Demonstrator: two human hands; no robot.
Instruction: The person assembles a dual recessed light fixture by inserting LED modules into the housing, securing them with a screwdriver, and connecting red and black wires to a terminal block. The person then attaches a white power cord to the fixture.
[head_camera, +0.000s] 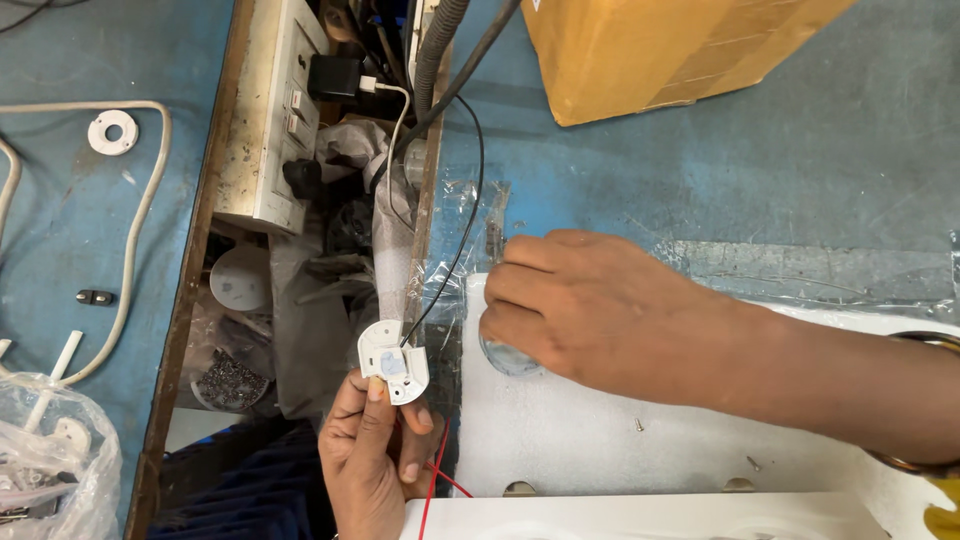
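My left hand (372, 455) holds a small round white plastic part (393, 364) between thumb and fingers, at the gap between two blue tables. A black wire (462, 215) runs up from the part, and a red wire (432, 485) hangs below my hand. My right hand (590, 315) reaches in from the right, fingers curled down onto a round recess (508, 358) in a white foam tray (570, 440). What the fingers grip is hidden.
A cardboard box (660, 50) stands at the top right. A dirty white switch board (270, 110) with plugs sits in the gap. A white cable (140, 210) and white ring (112, 131) lie left. Small screws (640, 424) rest on the foam. A plastic bag (50, 450) sits bottom left.
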